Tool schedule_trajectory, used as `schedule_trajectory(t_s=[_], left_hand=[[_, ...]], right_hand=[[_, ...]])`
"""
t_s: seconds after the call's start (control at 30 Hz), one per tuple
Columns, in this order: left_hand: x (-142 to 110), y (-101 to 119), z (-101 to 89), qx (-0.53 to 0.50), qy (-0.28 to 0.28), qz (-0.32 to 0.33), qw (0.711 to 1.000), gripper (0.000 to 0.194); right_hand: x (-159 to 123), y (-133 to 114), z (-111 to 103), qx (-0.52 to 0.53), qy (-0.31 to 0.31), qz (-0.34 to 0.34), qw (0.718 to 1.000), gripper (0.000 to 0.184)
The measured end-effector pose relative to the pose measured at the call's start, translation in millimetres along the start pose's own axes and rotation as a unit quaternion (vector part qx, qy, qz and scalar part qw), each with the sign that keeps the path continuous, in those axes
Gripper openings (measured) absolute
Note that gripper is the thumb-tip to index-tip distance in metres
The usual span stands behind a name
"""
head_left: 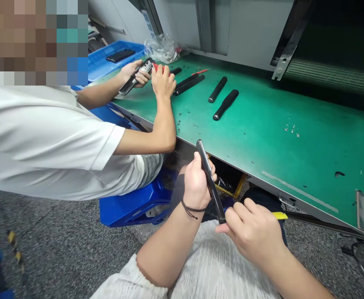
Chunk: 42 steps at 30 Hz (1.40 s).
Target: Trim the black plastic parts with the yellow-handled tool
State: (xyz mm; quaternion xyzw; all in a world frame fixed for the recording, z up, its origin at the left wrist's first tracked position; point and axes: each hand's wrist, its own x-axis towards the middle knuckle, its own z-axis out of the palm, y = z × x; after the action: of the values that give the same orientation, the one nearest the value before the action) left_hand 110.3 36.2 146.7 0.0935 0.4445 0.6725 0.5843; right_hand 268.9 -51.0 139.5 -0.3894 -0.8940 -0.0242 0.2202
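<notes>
My left hand is wrapped round a long, slim black plastic part, held tilted over my lap with its rounded end up and away from me. At the part's lower end is my right hand, closed, with the thumb near the tip. A yellow-handled tool pokes out behind the right fist; its working end is hidden by my fingers. On the green bench ahead lie several similar black parts.
To the left a co-worker's hands hold a black casing and something red. Behind them is a blue bin beside clear plastic film. Black scraps dot the bench. A blue stool stands at left; a yellow-edged crate sits below the bench.
</notes>
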Motion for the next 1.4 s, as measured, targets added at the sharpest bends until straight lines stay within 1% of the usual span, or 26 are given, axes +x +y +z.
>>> schedule_trajectory(t_s=[0.1, 0.17, 0.23, 0.3, 0.33, 0.37, 0.43, 0.5, 0.53, 0.57, 0.6, 0.7, 0.77, 0.83, 0.9, 1.0, 1.07, 1.2, 1.4], left_hand=[[6, 0, -3.3, -0.026, 0.029, -0.005, 0.999, 0.039], [10, 0, -6.5, -0.037, 0.033, -0.013, 0.999, 0.040], [13, 0, -10.6, -0.047, 0.021, -0.021, 0.998, 0.040], [15, -1, -14.9, -0.058, 0.001, -0.015, 0.998, 0.040], [15, -1, -16.7, -0.062, -0.014, -0.008, 0.998, 0.039], [14, -2, -18.3, -0.064, -0.033, 0.001, 0.997, 0.039], [11, -4, -20.1, -0.058, -0.090, 0.013, 0.994, 0.039], [6, -6, -21.1, -0.038, -0.161, 0.016, 0.986, 0.040], [3, -7, -21.6, -0.025, -0.196, 0.016, 0.980, 0.040], [1, -8, -22.4, -0.013, -0.229, 0.015, 0.973, 0.041], [-2, -9, -23.6, -0.001, -0.261, 0.013, 0.965, 0.041], [-10, -12, -30.1, 0.036, -0.343, 0.027, 0.938, 0.045], [-15, -12, -36.0, 0.078, -0.376, 0.048, 0.922, 0.048], [-20, -11, -41.6, 0.133, -0.398, 0.075, 0.905, 0.051], [-23, -9, -45.7, 0.184, -0.420, 0.104, 0.883, 0.054], [-28, -3, -48.7, 0.246, -0.439, 0.146, 0.852, 0.055], [-30, 1, -49.2, 0.267, -0.444, 0.160, 0.840, 0.055], [-34, 5, -49.5, 0.278, -0.441, 0.168, 0.837, 0.056], [-36, 1, -51.5, 0.288, -0.413, 0.196, 0.841, 0.055]], right_hand=[[-4, -1, 2, 0.010, 0.033, 0.009, 0.999, 0.051], [-8, 1, 4, 0.053, 0.054, 0.024, 0.997, 0.046], [-13, 7, 8, 0.098, 0.060, 0.060, 0.992, 0.032], [-21, 17, 15, 0.083, 0.036, 0.117, 0.989, 0.009], [-25, 23, 20, 0.047, 0.010, 0.141, 0.989, 0.012], [-30, 29, 25, 0.000, -0.020, 0.154, 0.988, 0.026], [-38, 41, 34, -0.087, -0.079, 0.150, 0.982, 0.055], [-39, 50, 38, -0.114, -0.111, 0.138, 0.978, 0.079], [-37, 53, 37, -0.101, -0.108, 0.138, 0.979, 0.084], [-34, 55, 32, -0.076, -0.097, 0.143, 0.982, 0.083], [-28, 55, 26, -0.042, -0.081, 0.148, 0.985, 0.077], [-5, 51, -4, 0.072, -0.030, 0.147, 0.986, 0.047], [12, 47, -25, 0.139, -0.014, 0.142, 0.980, 0.028], [27, 42, -41, 0.195, -0.004, 0.133, 0.972, 0.022], [40, 37, -50, 0.241, 0.004, 0.115, 0.964, 0.028], [53, 30, -56, 0.270, 0.009, 0.083, 0.959, 0.050], [58, 27, -58, 0.259, 0.003, 0.073, 0.963, 0.058], [61, 23, -60, 0.227, 0.004, 0.064, 0.972, 0.058], [61, 21, -56, 0.166, 0.068, 0.048, 0.983, 0.058]])
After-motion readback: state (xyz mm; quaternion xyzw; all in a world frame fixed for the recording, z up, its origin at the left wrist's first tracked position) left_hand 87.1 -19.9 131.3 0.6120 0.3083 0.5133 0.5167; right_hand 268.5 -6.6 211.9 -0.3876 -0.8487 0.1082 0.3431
